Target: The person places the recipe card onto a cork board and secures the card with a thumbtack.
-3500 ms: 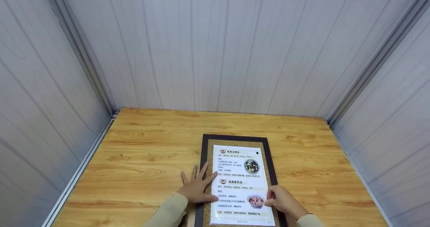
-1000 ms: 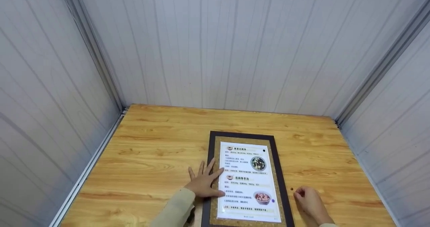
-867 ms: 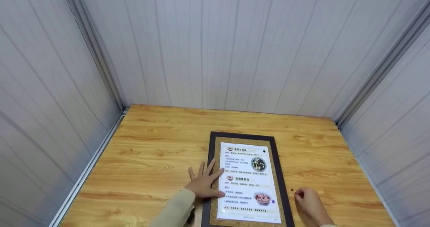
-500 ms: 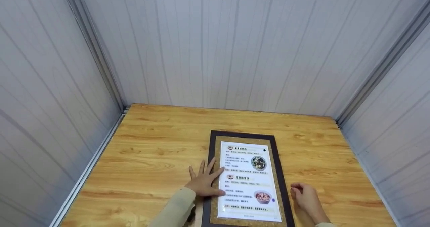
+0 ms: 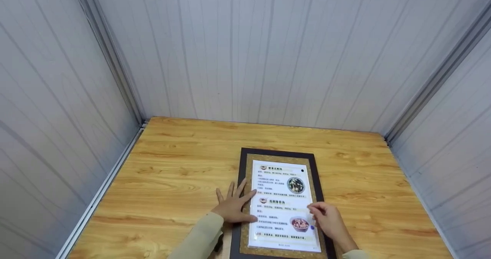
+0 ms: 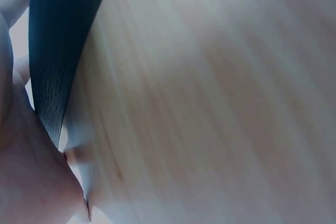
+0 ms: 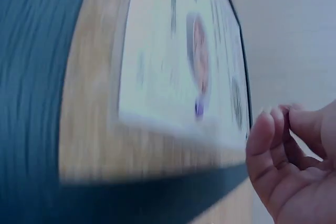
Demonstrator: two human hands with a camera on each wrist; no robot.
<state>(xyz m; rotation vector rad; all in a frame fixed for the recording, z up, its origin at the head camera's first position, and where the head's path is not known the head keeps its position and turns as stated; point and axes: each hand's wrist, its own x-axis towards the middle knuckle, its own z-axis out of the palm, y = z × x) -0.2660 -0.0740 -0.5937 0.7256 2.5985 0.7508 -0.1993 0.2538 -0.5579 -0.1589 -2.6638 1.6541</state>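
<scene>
A laminated recipe sheet [image 5: 278, 213] with two dish pictures lies on a dark-framed corkboard [image 5: 278, 153]. A black pushpin [image 5: 302, 170] sits at the sheet's upper right, and a purple pushpin [image 5: 312, 227] near its lower right edge. My left hand [image 5: 232, 208] rests on the board's left side, fingers spread, with index and thumb tips on the sheet. My right hand [image 5: 328, 220] is raised over the board's right edge; thumb and index fingertips meet in a pinch. The small brown pushpin between them is mostly hidden. In the right wrist view the fingers [image 7: 262, 135] are curled.
A wood-grain table [image 5: 184, 174] carries the board. Pale panel walls [image 5: 245, 59] stand at the back and both sides. A small dark object [image 5: 218, 244] shows beside the left sleeve, partly covered.
The right hand put the purple pushpin at the sheet's right, moved to the table, closed over a small brown pushpin there, then came back left over the board. The left hand stays put.
</scene>
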